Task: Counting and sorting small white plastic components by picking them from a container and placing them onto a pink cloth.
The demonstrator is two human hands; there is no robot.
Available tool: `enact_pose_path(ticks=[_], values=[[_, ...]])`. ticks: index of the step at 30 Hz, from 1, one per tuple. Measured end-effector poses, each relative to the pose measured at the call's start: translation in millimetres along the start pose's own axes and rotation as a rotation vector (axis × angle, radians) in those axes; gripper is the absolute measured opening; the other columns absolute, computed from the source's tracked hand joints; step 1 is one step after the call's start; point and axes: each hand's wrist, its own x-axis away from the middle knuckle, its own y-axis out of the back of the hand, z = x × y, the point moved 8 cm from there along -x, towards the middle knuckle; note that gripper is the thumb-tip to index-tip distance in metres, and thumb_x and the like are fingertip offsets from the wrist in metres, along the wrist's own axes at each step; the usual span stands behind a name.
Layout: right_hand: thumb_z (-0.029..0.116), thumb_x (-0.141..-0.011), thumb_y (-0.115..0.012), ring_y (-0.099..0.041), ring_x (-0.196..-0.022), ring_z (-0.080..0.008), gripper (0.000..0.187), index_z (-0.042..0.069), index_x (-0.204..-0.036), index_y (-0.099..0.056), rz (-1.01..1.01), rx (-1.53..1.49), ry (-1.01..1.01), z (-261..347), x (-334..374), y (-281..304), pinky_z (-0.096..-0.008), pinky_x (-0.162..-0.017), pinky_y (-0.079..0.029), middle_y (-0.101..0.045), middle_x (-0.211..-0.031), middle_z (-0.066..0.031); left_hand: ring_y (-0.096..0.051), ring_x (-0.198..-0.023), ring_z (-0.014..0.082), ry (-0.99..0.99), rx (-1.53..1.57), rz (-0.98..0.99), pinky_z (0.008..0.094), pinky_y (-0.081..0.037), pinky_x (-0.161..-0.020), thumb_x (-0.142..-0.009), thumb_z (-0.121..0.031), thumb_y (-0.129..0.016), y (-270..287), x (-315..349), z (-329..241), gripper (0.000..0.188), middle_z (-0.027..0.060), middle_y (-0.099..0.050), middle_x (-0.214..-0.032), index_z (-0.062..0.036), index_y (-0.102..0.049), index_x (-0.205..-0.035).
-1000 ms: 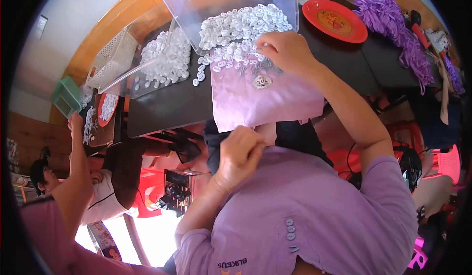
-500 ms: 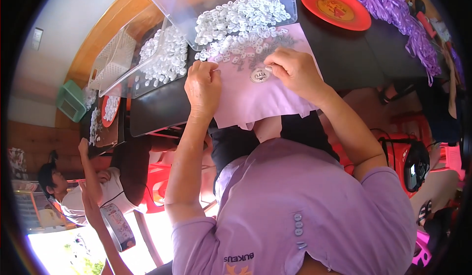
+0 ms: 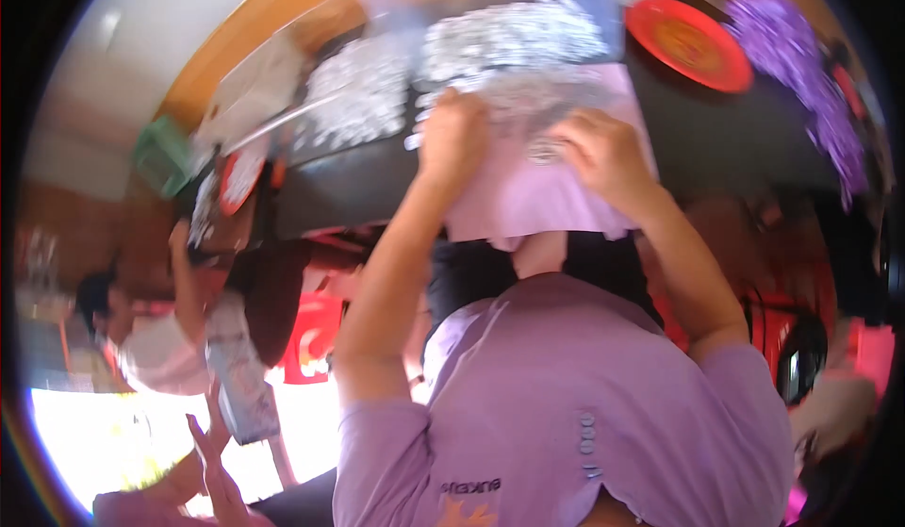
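The view is blurred by motion. A pink cloth (image 3: 528,197) lies over the table's edge in front of me, with a round printed badge (image 3: 544,151) on it. My left hand (image 3: 454,136) is closed at the cloth's left side, beside small white oval pieces; what its fingers hold, if anything, is hidden. At the badge's right edge, my right hand (image 3: 603,155) is closed in a pinch, its contents too smeared to name. Small grey bits (image 3: 584,98) lie on the cloth beyond that hand. Past the cloth, many white oval pieces (image 3: 514,37) fill a clear plastic bin.
Another heap of white pieces (image 3: 358,89) lies in a clear tray to the left. A red plate (image 3: 688,44) and a bundle of purple ribbon (image 3: 782,60) are on the right. A green basket (image 3: 162,157) stands far left, near another person (image 3: 160,338).
The whole view has shifted, so the table things appear further right and slightly lower. Both hands keep nearly the same places over the cloth. At lower left, another person's hand and arm show differently.
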Motion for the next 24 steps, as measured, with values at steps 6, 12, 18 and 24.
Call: enact_pose_path(ticks=[6, 12, 18, 24], values=[[0.013, -0.081, -0.063, -0.065, -0.082, -0.0343, 0.019, 0.008, -0.099, -0.064, 0.326, 0.138, -0.273, -26, -21, -5, -0.0441, -0.069, -0.049, -0.067, -0.086, -0.0161, -0.062, -0.090, 0.0382, 0.129, -0.107, 0.004, 0.0460, -0.053, -0.075, -0.076, -0.007, -0.057, -15, -11, -16, 0.012, 0.0237, -0.061, -0.096, 0.0001, -0.064, -0.081], [0.016, -0.083, -0.058, -0.064, -0.085, -0.0361, 0.018, 0.006, -0.098, -0.064, 0.473, 0.250, -0.107, -23, -68, -33, -0.0454, -0.072, -0.048, -0.067, -0.087, -0.0174, -0.060, -0.102, 0.0343, 0.237, -0.141, 0.087, 0.0419, -0.053, -0.081, -0.074, -0.017, -0.066, -12, -3, 1, 0.024, 0.0186, -0.062, -0.107, -0.0025, -0.069, -0.093], [0.015, -0.084, -0.064, -0.067, -0.080, -0.0331, 0.018, 0.006, -0.098, -0.065, 0.372, 0.115, -0.169, -59, -59, -40, -0.0399, -0.069, -0.050, -0.068, -0.086, -0.0167, -0.059, -0.103, 0.0338, 0.260, -0.168, 0.001, 0.0416, -0.052, -0.082, -0.073, -0.020, -0.067, -20, -6, 0, 0.028, 0.0192, -0.062, -0.107, -0.0011, -0.071, -0.094], [0.018, -0.086, -0.063, -0.067, -0.081, -0.0327, 0.019, 0.007, -0.101, -0.066, 0.378, 0.129, -0.207, -70, -59, -37, -0.0396, -0.070, -0.050, -0.069, -0.088, -0.0162, -0.060, -0.104, 0.0338, 0.304, -0.111, 0.052, 0.0411, -0.052, -0.083, -0.071, -0.019, -0.069, -20, -9, 0, 0.028, 0.0198, -0.061, -0.109, 0.0000, -0.071, -0.091]])
